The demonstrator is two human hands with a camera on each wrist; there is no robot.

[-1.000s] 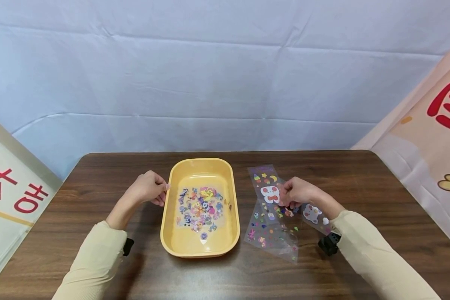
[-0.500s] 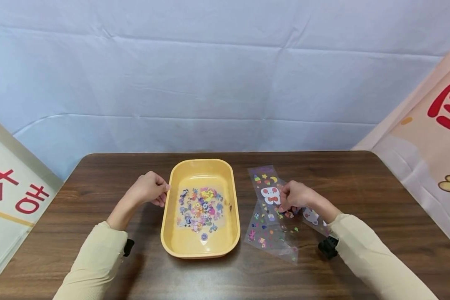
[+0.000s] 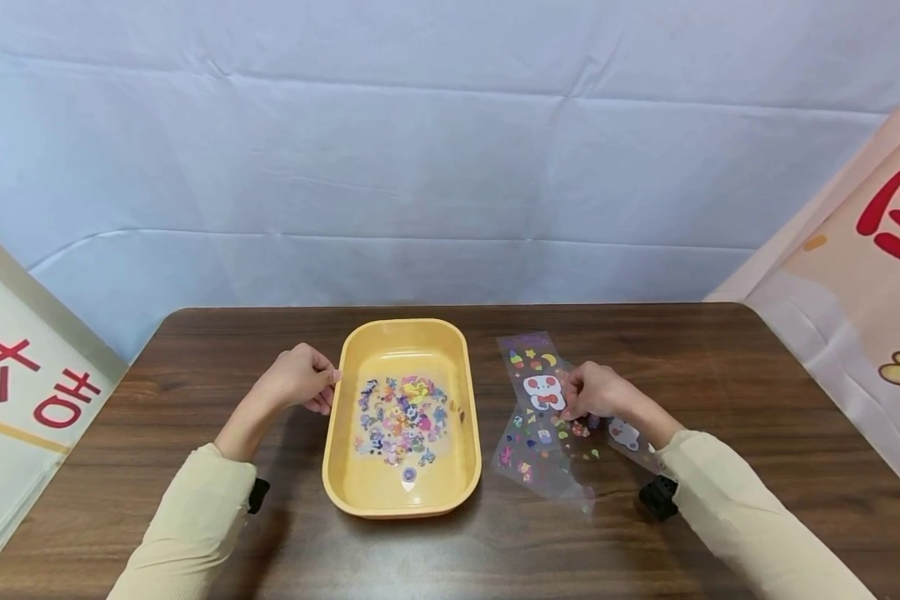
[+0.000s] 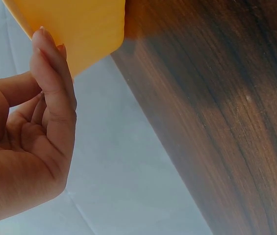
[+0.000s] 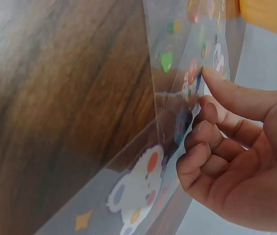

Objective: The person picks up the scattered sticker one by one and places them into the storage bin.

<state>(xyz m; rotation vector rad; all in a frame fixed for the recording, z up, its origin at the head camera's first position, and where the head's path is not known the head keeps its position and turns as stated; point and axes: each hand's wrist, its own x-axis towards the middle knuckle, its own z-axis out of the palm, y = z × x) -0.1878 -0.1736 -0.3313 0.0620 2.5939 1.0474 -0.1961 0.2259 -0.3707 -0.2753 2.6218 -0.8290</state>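
Observation:
A yellow plastic tray [image 3: 403, 496] stands left of the table's middle, with sheets of colourful cartoon stickers [image 3: 401, 421] lying in it. My left hand [image 3: 300, 379] holds the tray's left rim between thumb and fingers; the left wrist view shows the fingers [image 4: 50, 78] against its yellow side. Right of the tray, several transparent sticker sheets [image 3: 528, 454] overlap on the table, one bearing a white bear sticker [image 3: 544, 392]. My right hand [image 3: 596, 392] pinches a sheet where they cross, the thumb and index finger close together in the right wrist view [image 5: 241, 142].
The dark wooden table [image 3: 217, 358] has rounded far corners. A pale cloth backdrop [image 3: 450, 167] hangs behind it. Printed banners with red characters stand at the left [image 3: 37, 375] and right [image 3: 892, 225].
The right hand has shifted slightly, and the near end of the lower sticker sheet has moved and slanted a little. The left hand and the tray stay in place.

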